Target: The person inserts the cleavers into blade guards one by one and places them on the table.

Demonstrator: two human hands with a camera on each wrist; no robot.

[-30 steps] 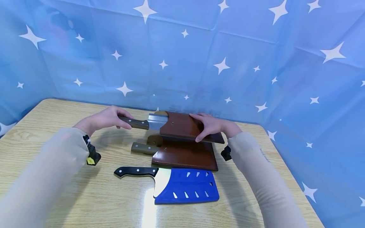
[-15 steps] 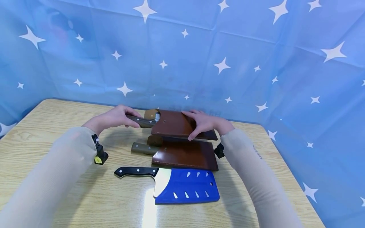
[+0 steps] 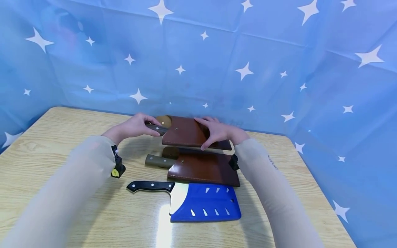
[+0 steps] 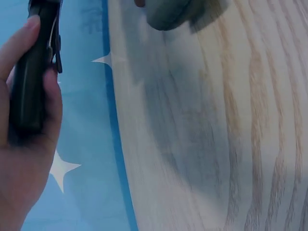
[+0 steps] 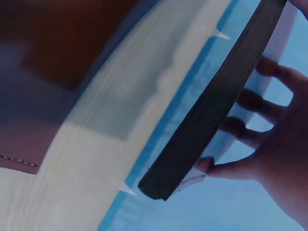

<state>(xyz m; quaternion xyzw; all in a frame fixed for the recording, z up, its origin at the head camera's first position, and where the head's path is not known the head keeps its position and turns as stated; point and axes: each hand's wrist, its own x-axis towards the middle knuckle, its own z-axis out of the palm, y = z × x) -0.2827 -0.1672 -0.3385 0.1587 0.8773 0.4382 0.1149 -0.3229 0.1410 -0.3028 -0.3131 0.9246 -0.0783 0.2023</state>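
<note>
My left hand (image 3: 134,127) grips the dark handle (image 4: 29,86) of a cleaver. The cleaver's blade is hidden inside a brown leather sheath (image 3: 183,132), with the sheath's mouth close up to the handle. Across the sheath, thumb at the near edge and fingers at the far side, my right hand (image 3: 218,131) holds it; the right wrist view shows its narrow dark edge (image 5: 207,110) above the table. A tan flap (image 3: 165,121) stands out at the sheath's mouth, beside my left fingers.
Just nearer lies a second sheathed cleaver (image 3: 204,168), its olive handle (image 3: 156,161) pointing left. In front of that, a black-handled cleaver (image 3: 152,186) wears a blue slotted blade guard (image 3: 206,203). Behind the wooden table (image 3: 77,155) hangs a blue starry curtain (image 3: 198,69).
The cleaver's blade, partly bare a second ago, has slid fully into the leather sheath. My left hand has moved right with the handle, while my right hand and the sheath have shifted left.
</note>
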